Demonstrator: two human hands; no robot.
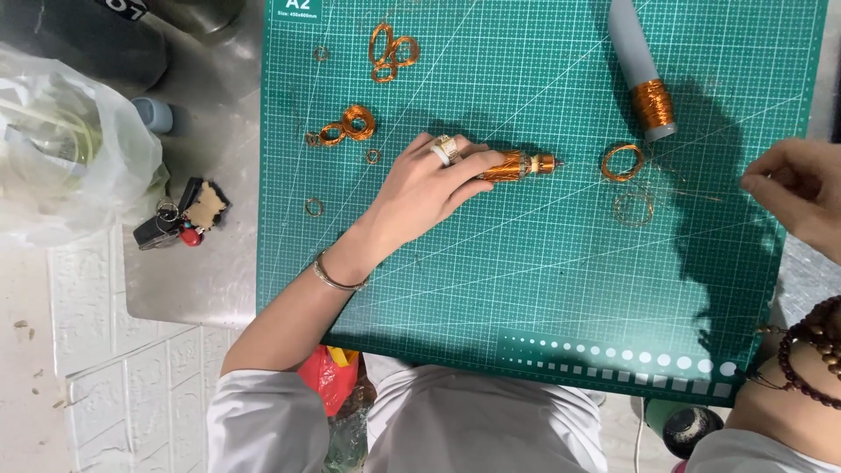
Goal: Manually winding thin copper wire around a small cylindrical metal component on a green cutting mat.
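From the head view, a crumpled clear plastic bag (61, 149) sits at the far left of the grey metal surface (201, 280); pale things show through it, but what they are cannot be told. Beside it lies a bunch of keys with a red fob (180, 219). A green gridded cutting mat (526, 289) covers most of the surface. The left hand (420, 188) lies palm down on the mat, fingers loosely curled over a short rod wound with copper wire (521, 164), pinning it against the mat; its bare tip sticks out to the right of the fingers. The right hand (797, 188) hovers at the mat's right edge, fingers bent inward and pinched together; whether a fine wire runs between them cannot be told. Near the top lies a grey tube wrapped with copper wire (644, 79), with loose copper wire rings (622, 162) just below it and copper coils (350, 123) left of the left hand
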